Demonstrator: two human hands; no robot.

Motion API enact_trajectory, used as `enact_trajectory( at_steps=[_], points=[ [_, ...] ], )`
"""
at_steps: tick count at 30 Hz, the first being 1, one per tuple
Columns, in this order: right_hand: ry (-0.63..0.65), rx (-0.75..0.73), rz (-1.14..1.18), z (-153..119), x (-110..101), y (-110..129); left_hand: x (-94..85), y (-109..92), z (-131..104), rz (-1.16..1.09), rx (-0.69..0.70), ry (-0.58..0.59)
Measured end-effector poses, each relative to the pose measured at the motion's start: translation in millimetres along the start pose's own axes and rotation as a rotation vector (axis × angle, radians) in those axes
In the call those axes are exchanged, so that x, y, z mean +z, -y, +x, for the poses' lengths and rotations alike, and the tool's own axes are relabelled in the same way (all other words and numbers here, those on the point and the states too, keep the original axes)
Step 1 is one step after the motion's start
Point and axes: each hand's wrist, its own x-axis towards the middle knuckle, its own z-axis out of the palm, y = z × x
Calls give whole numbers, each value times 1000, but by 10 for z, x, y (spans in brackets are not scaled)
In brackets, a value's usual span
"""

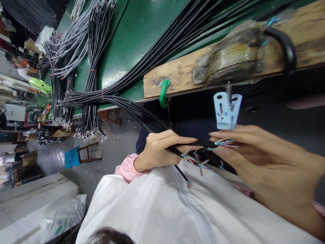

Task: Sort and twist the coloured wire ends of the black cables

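Note:
My left hand (159, 149) is closed round several black cables (137, 113) in front of the white apron. Their stripped ends with thin coloured wires (195, 161) fan out past its fingers. One cable end (187, 183) hangs lower, over the apron. My right hand (269, 162) pinches the end of a single black cable, and its coloured wires (227, 144) stick out between thumb and fingers. Just above those fingers, a light blue clothes peg (227, 110) sits round a metal shaft (229, 89) that points down from a tape-wrapped device (231, 56).
The device is on a wooden plank (175, 73) along the green table's (142, 37) edge, with a green clip (164, 93) beside it. Black cable bundles (92, 67) and grey cables (73, 40) lie on the table at left. A stool with a blue seat (72, 157) stands below. Another person is far left.

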Motion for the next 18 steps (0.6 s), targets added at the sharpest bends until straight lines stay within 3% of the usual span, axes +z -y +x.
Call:
enact_trajectory(
  at_steps=[4,7,12,15,18],
  points=[
    [-8,-25,59,47,37,-13,-18,-85,78,13,11,27],
    [25,-54,120,56,9,17,10,-107,90,17,5,124],
    [68,168,144,4,-127,34,12,-94,73,50,-31,323],
    [160,81,218,25,-153,-25,-36,-92,77,8,-6,262],
    [144,16,307,82,-127,-86,-82,-99,93,-23,-6,244]
  ],
)
